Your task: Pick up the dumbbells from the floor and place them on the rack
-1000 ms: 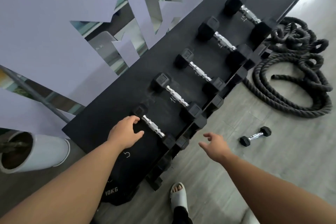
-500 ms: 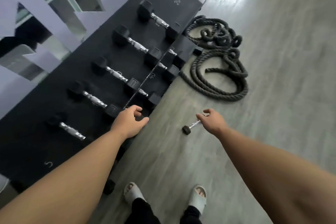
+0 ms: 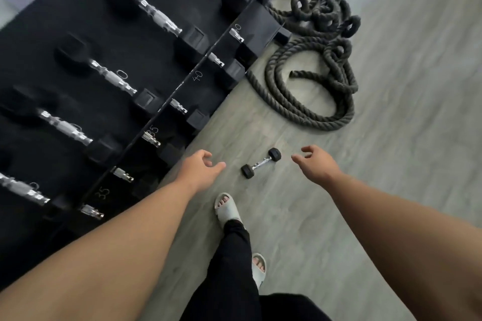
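Note:
A small black dumbbell with a chrome handle lies on the grey floor, just in front of the rack. My left hand hovers to its left with loose, spread fingers and holds nothing. My right hand hangs to its right, fingers curled apart, also empty. Neither hand touches the dumbbell. The black rack fills the left side and carries several hex dumbbells with chrome handles on its upper shelf; more handles show on the lower shelf beside chalked numbers 35 and 40.
A thick dark battle rope lies coiled on the floor beyond the dumbbell, at the rack's far end. My feet in pale sandals and dark trousers stand just below the dumbbell. Grey plank floor stretches to the right.
The view has swung from the rack top down to the floor. My left hand has left the rack's edge. The floor dumbbell now lies between my two open hands.

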{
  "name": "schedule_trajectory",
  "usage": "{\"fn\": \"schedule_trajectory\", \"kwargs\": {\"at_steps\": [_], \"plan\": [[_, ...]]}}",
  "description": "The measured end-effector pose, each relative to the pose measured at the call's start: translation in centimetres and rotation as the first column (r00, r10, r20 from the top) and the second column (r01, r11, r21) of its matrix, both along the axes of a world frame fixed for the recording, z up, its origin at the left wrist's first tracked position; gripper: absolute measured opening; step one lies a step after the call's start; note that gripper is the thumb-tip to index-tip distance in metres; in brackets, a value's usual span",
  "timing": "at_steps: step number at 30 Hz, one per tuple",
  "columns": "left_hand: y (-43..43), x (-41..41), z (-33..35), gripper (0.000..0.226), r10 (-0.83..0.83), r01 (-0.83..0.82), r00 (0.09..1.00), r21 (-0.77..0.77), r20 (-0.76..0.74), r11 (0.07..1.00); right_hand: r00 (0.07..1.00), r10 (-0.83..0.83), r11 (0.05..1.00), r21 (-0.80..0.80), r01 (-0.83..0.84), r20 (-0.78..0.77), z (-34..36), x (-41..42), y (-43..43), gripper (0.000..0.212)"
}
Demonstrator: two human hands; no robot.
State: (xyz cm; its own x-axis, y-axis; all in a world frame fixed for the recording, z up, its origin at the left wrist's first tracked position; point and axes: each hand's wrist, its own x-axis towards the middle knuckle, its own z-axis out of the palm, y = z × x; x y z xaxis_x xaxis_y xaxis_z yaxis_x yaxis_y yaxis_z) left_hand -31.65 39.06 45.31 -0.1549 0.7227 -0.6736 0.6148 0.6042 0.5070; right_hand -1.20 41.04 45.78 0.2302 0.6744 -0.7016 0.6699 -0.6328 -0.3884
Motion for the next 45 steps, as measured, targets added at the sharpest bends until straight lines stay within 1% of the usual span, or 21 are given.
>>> {"fn": "schedule_trajectory", "kwargs": {"at_steps": [6,9,12,14,16,18,21,23,25,28,31,32,34,36,38,39,41,43,44,45], "plan": [[4.3,2.0,-6.8,0.048,0.176,-0.175,0.984,-0.085,0.010,0.981,1.000,0.023,0.998,-0.066,-0.022,0.016,-6.3,2.6,6.0,0.060],[5.4,2.6,-11.4,0.046,0.252,-0.251,0.968,-0.106,-0.006,0.962,0.998,0.062,0.994,-0.093,-0.061,0.001,-11.3,3.7,8.8,0.060],[4.9,3.2,-17.0,0.047,0.365,-0.365,0.931,-0.144,-0.031,0.920,0.991,0.128,0.981,-0.143,-0.131,-0.035,-17.4,4.5,10.9,0.060],[4.1,4.1,-21.1,0.051,0.440,-0.442,0.896,-0.160,-0.050,0.883,0.981,0.190,0.964,-0.182,-0.195,-0.048,-22.0,4.9,12.1,0.061],[3.2,5.7,-25.2,0.060,0.501,-0.500,0.864,-0.203,-0.050,0.842,0.969,0.244,0.942,-0.225,-0.248,-0.044,-26.5,5.6,12.8,0.062],[2.2,7.5,-29.5,0.068,0.517,-0.510,0.855,-0.263,-0.050,0.819,0.963,0.269,0.930,-0.250,-0.269,-0.034,-30.6,6.4,13.2,0.062],[1.0,9.6,-35.5,0.068,0.523,-0.511,0.851,-0.306,-0.046,0.803,0.971,0.237,0.936,-0.256,-0.240,-0.044,-36.3,6.9,13.4,0.061],[0.9,10.6,-39.4,0.064,0.567,-0.554,0.822,-0.304,-0.053,0.775,0.978,0.203,0.945,-0.253,-0.209,-0.051,-40.0,6.9,13.5,0.061],[1.2,11.4,-43.0,0.065,0.618,-0.596,0.785,-0.320,-0.041,0.736,0.983,0.178,0.950,-0.254,-0.182,-0.040,-43.6,6.7,13.7,0.062],[2.2,12.2,-47.7,0.080,0.660,-0.621,0.751,-0.358,-0.015,0.698,0.986,0.167,0.955,-0.248,-0.164,-0.009,-48.2,6.3,14.0,0.066],[3.3,12.6,-51.8,0.108,0.704,-0.658,0.710,-0.377,-0.022,0.652,0.978,0.207,0.948,-0.244,-0.202,-0.008,-52.3,5.5,14.2,0.077],[3.5,12.7,-53.2,0.114,0.707,-0.661,0.707,-0.381,-0.028,0.646,0.974,0.225,0.945,-0.243,-0.221,-0.010,-53.5,5.2,14.2,0.081],[3.7,13.4,-55.7,0.117,0.694,-0.647,0.719,-0.390,-0.028,0.655,0.968,0.250,0.939,-0.241,-0.247,-0.019,-55.7,4.5,14.1,0.087],[3.7,14.2,-57.8,0.114,0.682,-0.634,0.731,-0.389,-0.018,0.669,0.963,0.268,0.933,-0.244,-0.264,-0.017,-57.4,3.9,14.0,0.091],[3.7,14.8,-59.4,0.104,0.660,-0.622,0.751,-0.362,-0.025,0.694,0.956,0.292,0.928,-0.248,-0.277,0.024,-58.7,3.5,14.0,0.087],[3.6,14.9,-60.0,0.092,0.645,-0.617,0.763,-0.341,-0.038,0.710,0.952,0.302,0.926,-0.250,-0.281,0.048,-59.1,3.5,14.1,0.079],[3.3,14.7,-60.6,0.067,0.622,-0.604,0.781,-0.313,-0.051,0.733,0.953,0.296,0.929,-0.254,-0.270,0.068,-59.4,3.3,14.2,0.052],[3.1,14.3,-59.9,0.055,0.613,-0.597,0.788,-0.307,-0.050,0.741,0.965,0.254,0.941,-0.246,-0.232,0.062,-58.8,3.2,14.1,0.031],[3.1,13.9,-59.2,0.052,0.613,-0.598,0.788,-0.300,-0.052,0.743,0.970,0.233,0.948,-0.236,-0.213,0.062,-58.1,3.1,14.0,0.024],[3.2,13.4,-58.2,0.050,0.610,-0.598,0.790,-0.288,-0.055,0.748,0.977,0.207,0.954,-0.232,-0.190,0.054,-57.1,2.9,13.8,0.022]]}}
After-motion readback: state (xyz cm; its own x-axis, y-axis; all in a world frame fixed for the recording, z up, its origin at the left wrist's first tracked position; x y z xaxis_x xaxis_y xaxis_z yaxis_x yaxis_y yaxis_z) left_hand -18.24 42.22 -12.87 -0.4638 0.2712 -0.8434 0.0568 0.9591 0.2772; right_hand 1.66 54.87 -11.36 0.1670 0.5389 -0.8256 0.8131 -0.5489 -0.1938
